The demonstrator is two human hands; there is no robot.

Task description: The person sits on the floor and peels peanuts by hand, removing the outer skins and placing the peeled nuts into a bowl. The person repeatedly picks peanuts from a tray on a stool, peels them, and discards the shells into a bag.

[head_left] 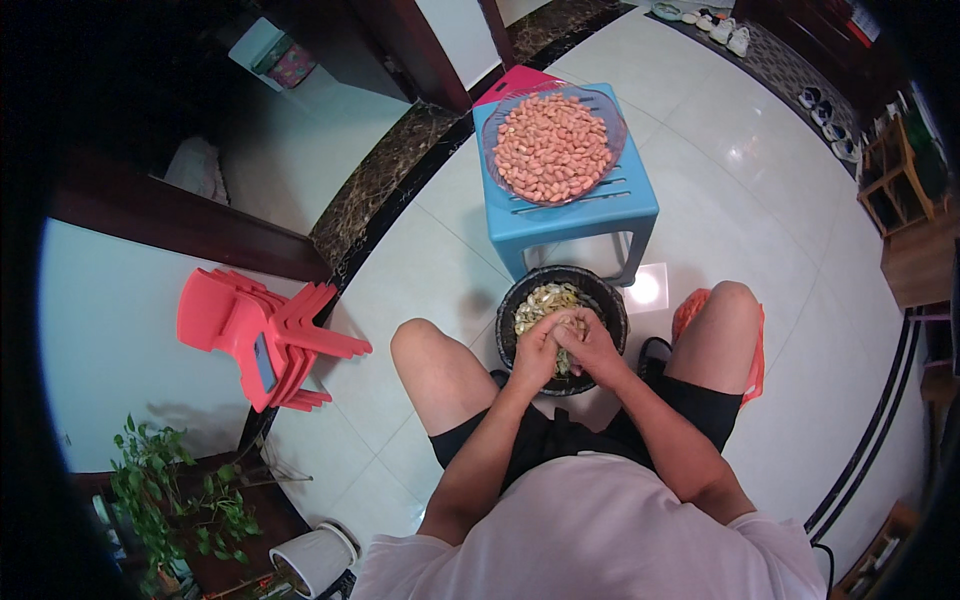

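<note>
My left hand (538, 349) and my right hand (591, 346) meet fingers to fingers above a round bin lined with a black bag (506, 324). Whatever lies between the fingers is too small and too hidden to make out. Pale empty shells (546, 298), which look like peanut shells, lie in the bin below them. Just beyond it stands a blue plastic stool (574, 220). On the stool rests a clear plastic bowl (619, 142) heaped with pink-skinned shelled peanuts (551, 146).
Stacked red plastic chairs (247, 307) with a phone (264, 363) on them stand at the left. A red bag (754, 375) is beside my right knee. A potted plant (180, 487) and a white pot (315, 559) are lower left; shoes (739, 41) lie on a mat at upper right.
</note>
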